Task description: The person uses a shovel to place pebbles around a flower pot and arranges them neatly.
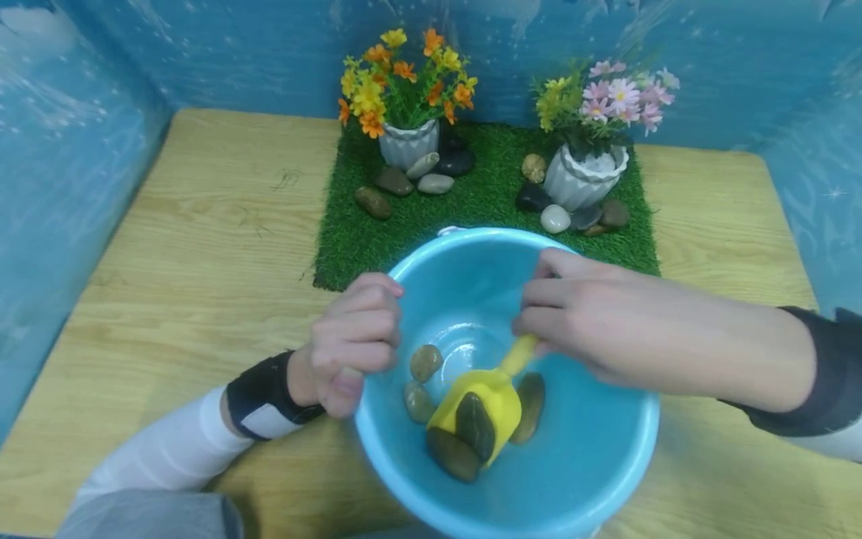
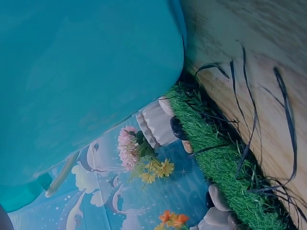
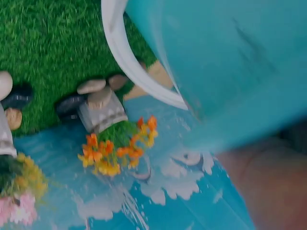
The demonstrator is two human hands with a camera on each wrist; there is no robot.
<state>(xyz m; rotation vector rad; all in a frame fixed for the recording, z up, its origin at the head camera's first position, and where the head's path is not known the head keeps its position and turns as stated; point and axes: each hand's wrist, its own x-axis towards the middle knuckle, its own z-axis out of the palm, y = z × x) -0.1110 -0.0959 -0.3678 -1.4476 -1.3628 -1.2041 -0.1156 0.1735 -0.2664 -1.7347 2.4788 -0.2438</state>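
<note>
A light blue bucket [image 1: 579, 464] stands tilted toward me, with its inside showing in the head view. At its left rim my left hand [image 1: 357, 337] grips the edge with curled fingers. My right hand [image 1: 579, 307] reaches over the right side and holds the handle of a yellow toy shovel [image 1: 494, 397]. A dark stone [image 1: 475, 427] lies in the shovel's scoop, and a brown stone [image 1: 453, 454] sits at its lip. Beside the scoop are another brown stone [image 1: 532, 404] and two paler stones, a tan one [image 1: 426, 363] and a greyish one [image 1: 419, 401].
Behind the bucket, a green turf mat [image 1: 485, 198] bears a pot of orange and yellow flowers [image 1: 411, 142] and a pot of pink flowers [image 1: 586, 176], with several stones around them. The bucket's white handle [image 3: 127, 57] curves along its outside. Wooden table [image 1: 202, 224] surrounds the mat.
</note>
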